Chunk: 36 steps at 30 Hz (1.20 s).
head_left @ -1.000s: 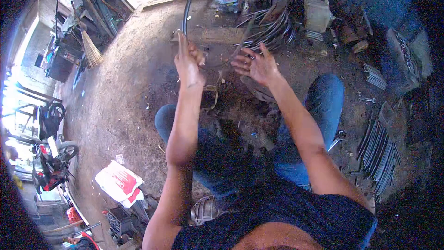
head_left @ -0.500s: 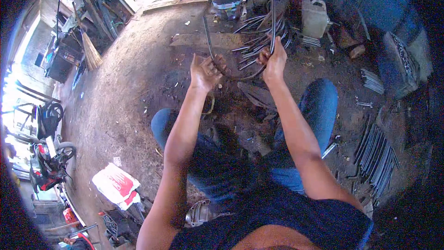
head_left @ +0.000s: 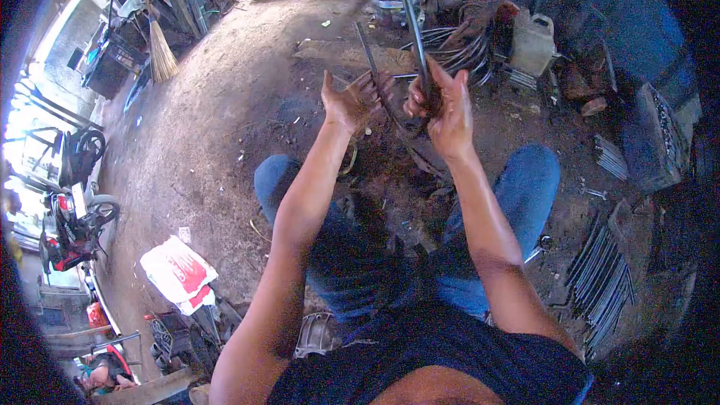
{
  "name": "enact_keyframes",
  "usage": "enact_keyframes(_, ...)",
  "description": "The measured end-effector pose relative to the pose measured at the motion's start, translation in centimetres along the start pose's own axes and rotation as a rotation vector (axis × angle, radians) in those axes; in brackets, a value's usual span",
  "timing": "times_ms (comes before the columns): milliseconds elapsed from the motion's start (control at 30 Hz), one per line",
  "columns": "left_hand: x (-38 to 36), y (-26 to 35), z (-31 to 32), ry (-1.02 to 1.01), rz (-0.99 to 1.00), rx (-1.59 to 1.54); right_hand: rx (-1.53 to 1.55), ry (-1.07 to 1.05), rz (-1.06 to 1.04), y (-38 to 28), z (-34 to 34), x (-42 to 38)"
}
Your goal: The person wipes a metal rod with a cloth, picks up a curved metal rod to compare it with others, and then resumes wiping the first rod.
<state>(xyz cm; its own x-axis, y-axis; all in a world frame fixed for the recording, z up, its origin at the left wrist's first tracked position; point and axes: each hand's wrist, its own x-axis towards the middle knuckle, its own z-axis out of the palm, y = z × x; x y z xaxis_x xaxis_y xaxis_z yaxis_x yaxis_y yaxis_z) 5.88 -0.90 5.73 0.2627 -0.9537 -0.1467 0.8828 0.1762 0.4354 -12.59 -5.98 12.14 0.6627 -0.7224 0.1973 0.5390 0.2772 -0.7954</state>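
Note:
A dark metal rod (head_left: 411, 19), bent into a U, stands in front of me with both ends pointing up and away. My right hand (head_left: 451, 114) is closed around its right leg, near the bend. Beside the left leg is my left hand (head_left: 349, 107), palm up, thumb raised and fingers spread. Its fingertips lie at the rod; how firmly they touch it is hard to see. Behind the right hand, a heap of bent rods (head_left: 469, 49) lies on the ground.
Straight rods (head_left: 600, 281) lie at the right, near a spanner (head_left: 592, 193). A pale jerrycan (head_left: 533, 43) stands at the back right. At left are a broom (head_left: 161, 52), a red-and-white sack (head_left: 178, 270) and a motorcycle (head_left: 71, 229). A person (head_left: 105, 371) shows at the lower left.
The bent rod has turned and tilted, its legs now looking closer together. My right hand has moved slightly left and lower; my left hand's fingers have spread. The view has shifted a little.

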Motion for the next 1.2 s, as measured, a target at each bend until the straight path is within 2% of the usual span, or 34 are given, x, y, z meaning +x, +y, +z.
enact_keyframes(133, 0.0, 1.1, -0.5, -0.015, 0.015, 0.007, -0.034, -0.084, -0.013, -1.0, 1.0, -0.5)
enact_keyframes(200, -0.1, 1.6, -0.8, -0.062, 0.06, 0.048, -0.037, 0.038, -0.009, -1.4, 1.2, -0.6)
enact_keyframes(233, -0.1, 2.0, -0.9, -0.062, 0.059, 0.044, -0.041, 0.039, -0.008, -1.4, 0.7, -0.4)
enact_keyframes(300, -0.2, 2.6, -0.9, -0.097, 0.089, 0.015, 0.109, -0.032, -0.15, -1.5, -0.8, 0.5)
enact_keyframes(433, -2.1, 3.1, 1.8, -0.098, 0.154, 0.062, 0.232, 0.188, -0.172, -2.4, -3.6, 1.9)
enact_keyframes(500, -2.9, 3.2, 3.2, -0.088, 0.182, 0.062, 0.254, 0.133, -0.136, -3.6, -4.9, 2.2)
enact_keyframes(533, -2.7, 3.4, 2.6, -0.232, 0.138, 0.03, 0.335, 0.235, -0.089, -3.9, -5.1, 2.3)
enact_keyframes(567, -2.6, 3.4, 2.5, -0.239, 0.126, 0.026, 0.42, 0.334, -0.041, -4.2, -5.3, 2.4)
enact_keyframes(633, -3.4, 3.3, 3.8, -0.337, 0.088, -0.022, 0.443, 0.367, -0.018, -3.4, -7.6, 3.0)
enact_keyframes(700, -3.7, 3.1, 4.7, -0.718, -0.16, -0.322, 0.553, 0.336, 0.088, -2.2, -9.6, 3.7)
enact_keyframes(800, -4.1, 2.5, 5.9, -0.906, -0.169, -0.254, 0.505, 0.454, 0.227, -0.3, -11.1, 4.3)
enact_keyframes(867, -4.1, 2.7, 5.4, -0.51, -0.069, -0.031, 0.392, 0.536, 0.312, 1.5, -11.7, 4.7)
enact_keyframes(967, -3.8, 2.6, 4.7, -0.447, -0.044, -0.008, 0.369, 0.54, 0.459, 3.4, -13.0, 5.0)
enact_keyframes(1100, -3.6, 2.7, 4.3, -0.474, -0.062, -0.071, 0.328, 0.541, 0.488, 4.2, -12.8, 5.3)
enact_keyframes(1200, -3.6, 2.9, 4.2, -0.485, -0.075, -0.066, 0.427, 0.524, 0.492, 4.0, -12.6, 5.3)
